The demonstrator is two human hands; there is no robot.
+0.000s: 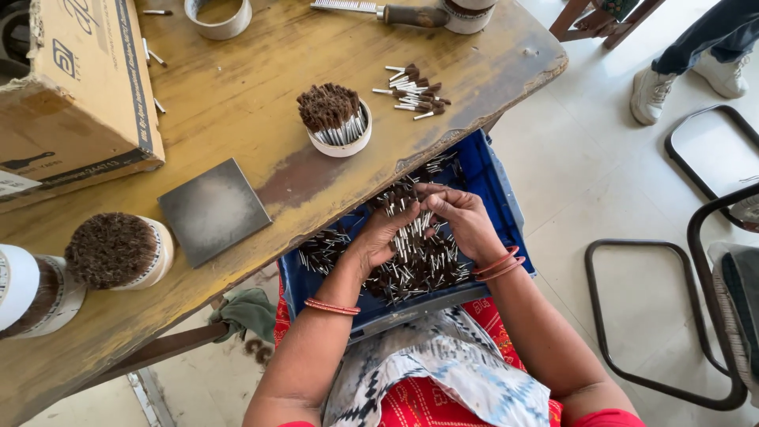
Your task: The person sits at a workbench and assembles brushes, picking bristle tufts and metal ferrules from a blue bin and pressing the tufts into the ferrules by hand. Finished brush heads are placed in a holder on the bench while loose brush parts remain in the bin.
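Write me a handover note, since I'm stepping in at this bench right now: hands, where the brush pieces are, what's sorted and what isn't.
Left hand and right hand: both down in the blue crate on the lap, fingers gathering small brush pieces from the loose heap; whether either is closed on any is unclear.
Done: one white cup on the wooden table is packed with pieces standing bristles up; a fuller cup sits at the table's left edge.
Left: a small loose pile on the table and the heap in the crate.
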